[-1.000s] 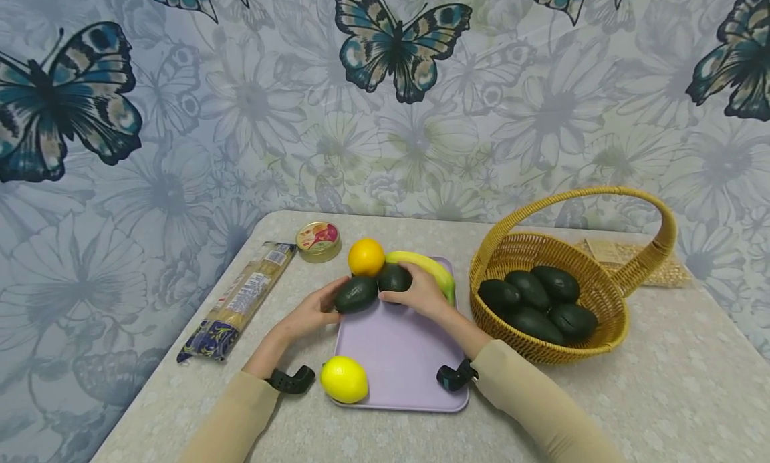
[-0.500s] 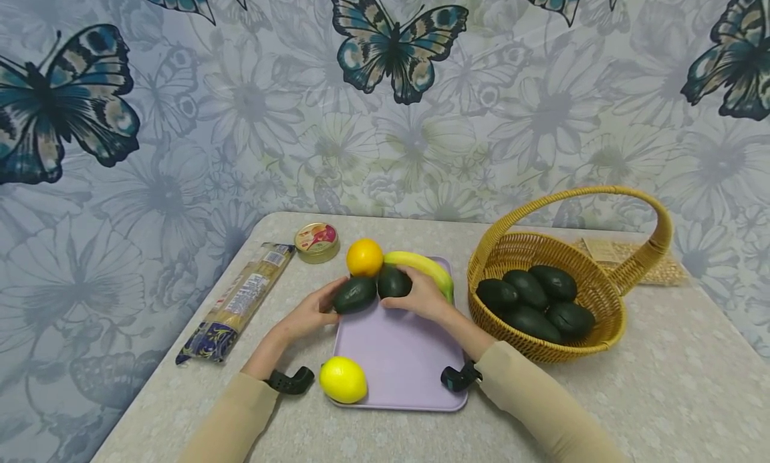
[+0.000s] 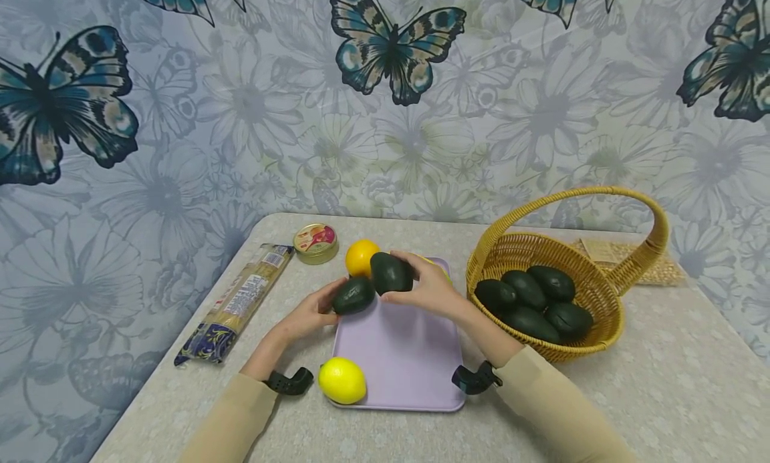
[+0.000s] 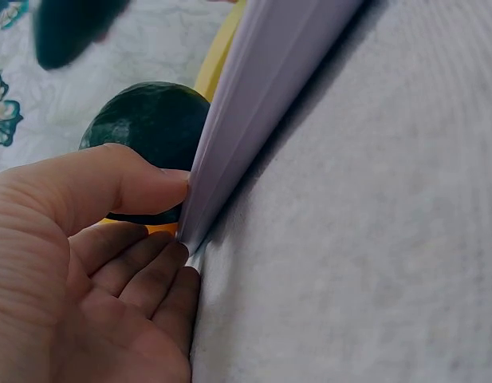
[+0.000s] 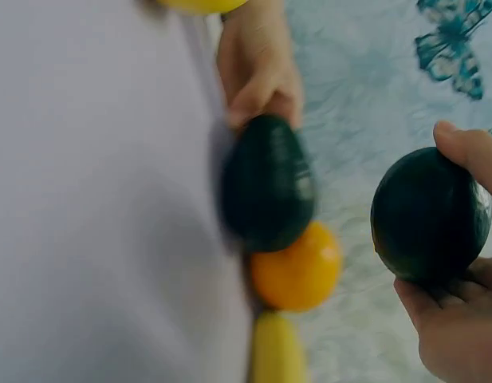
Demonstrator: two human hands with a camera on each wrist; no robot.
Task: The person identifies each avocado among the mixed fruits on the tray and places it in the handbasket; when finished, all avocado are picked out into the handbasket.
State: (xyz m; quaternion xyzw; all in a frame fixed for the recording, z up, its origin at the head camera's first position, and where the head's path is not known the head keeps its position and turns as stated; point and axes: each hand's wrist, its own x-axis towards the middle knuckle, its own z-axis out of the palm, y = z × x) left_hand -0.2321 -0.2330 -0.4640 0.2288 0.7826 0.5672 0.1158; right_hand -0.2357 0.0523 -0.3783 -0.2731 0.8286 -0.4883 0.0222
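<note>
In the head view, my right hand (image 3: pixel 433 288) holds a dark green avocado (image 3: pixel 391 274) between thumb and fingers, raised above the lilac tray (image 3: pixel 397 356). The right wrist view shows that avocado (image 5: pixel 429 215) apart from the other fruit. My left hand (image 3: pixel 305 316) grips the left end of a second avocado (image 3: pixel 353 296) at the tray's upper left edge. Its thumb lies against that avocado (image 4: pixel 150 128) in the left wrist view, with the fingers close to the tray rim (image 4: pixel 246 120). An orange (image 3: pixel 361 257) sits just behind. The banana (image 5: pixel 279 351) is mostly hidden in the head view.
A lemon (image 3: pixel 343 381) lies on the tray's near left corner. At right stands a wicker basket (image 3: pixel 613 316) with several avocados and a tall handle. A pasta packet (image 3: pixel 243 299) and a round tin (image 3: pixel 315 243) are at left; a flat packet (image 3: pixel 656 270) lies behind the basket.
My right hand has lifted its avocado off the tray and toward me, now covering much of the banana. The left hand and its avocado have stayed in place.
</note>
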